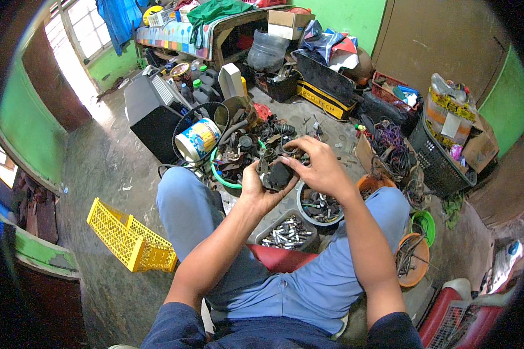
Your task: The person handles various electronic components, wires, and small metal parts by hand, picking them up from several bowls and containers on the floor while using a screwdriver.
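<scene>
Between my two hands is a dark, blocky mechanical part [278, 175], too small and shaded to name more closely. My left hand [258, 191] cups it from the left and below, its fingers wrapped underneath. From the right, my right hand [319, 164] bends over the part, thumb and fingertips pressed on its upper side. Just beyond lies a heap of dark greasy metal and rubber parts [239, 145] in a green-rimmed basin [216, 170]. Below my hands, a grey square tub [315, 237] holds many small silvery cylinders [285, 232]. Near my right wrist stands a round white basin [302, 210] with mixed small parts.
A yellow plastic crate [115, 237] lies on the floor at left. Ahead are a white-blue bucket [198, 139], a black cabinet [148, 119] and a black-yellow toolbox [326, 99]. To the right stand a cable-filled box [390, 148], a black basket [439, 168] and an orange bowl [412, 278].
</scene>
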Demonstrator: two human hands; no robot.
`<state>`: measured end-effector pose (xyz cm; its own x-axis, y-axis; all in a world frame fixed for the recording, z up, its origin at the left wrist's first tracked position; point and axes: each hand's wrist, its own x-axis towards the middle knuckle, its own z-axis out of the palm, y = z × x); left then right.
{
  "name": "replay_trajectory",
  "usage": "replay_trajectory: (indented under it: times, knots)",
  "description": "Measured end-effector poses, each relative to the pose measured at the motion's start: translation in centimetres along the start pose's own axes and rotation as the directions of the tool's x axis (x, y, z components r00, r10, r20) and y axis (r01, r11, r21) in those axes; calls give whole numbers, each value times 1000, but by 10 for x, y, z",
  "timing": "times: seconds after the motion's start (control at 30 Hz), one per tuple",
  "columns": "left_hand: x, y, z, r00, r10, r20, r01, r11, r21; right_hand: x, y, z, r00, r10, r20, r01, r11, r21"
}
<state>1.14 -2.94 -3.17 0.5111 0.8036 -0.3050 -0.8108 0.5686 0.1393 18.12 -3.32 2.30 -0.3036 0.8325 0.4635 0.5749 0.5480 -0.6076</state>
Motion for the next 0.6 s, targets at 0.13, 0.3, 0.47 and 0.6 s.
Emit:
replay_trajectory:
  times: [0.13, 0.3, 0.47, 0.6]
  knots:
    - [-1, -10, -1, 998, -60, -29, 61, 997, 54, 1, 3, 5, 999, -24, -43, 27, 998, 64]
    - [-2, -21, 2, 988, -138, -76, 143, 987, 74, -2, 8, 7, 996, 58, 67, -62, 996, 65]
    - [-2, -23, 4, 991, -114, -62, 119, 989, 83, -1, 8, 5, 999, 10, 41, -12, 999, 43]
    - [1, -18, -5, 990, -137, -11, 138, 987, 80, 1, 7, 7, 997, -45, -65, 47, 998, 39]
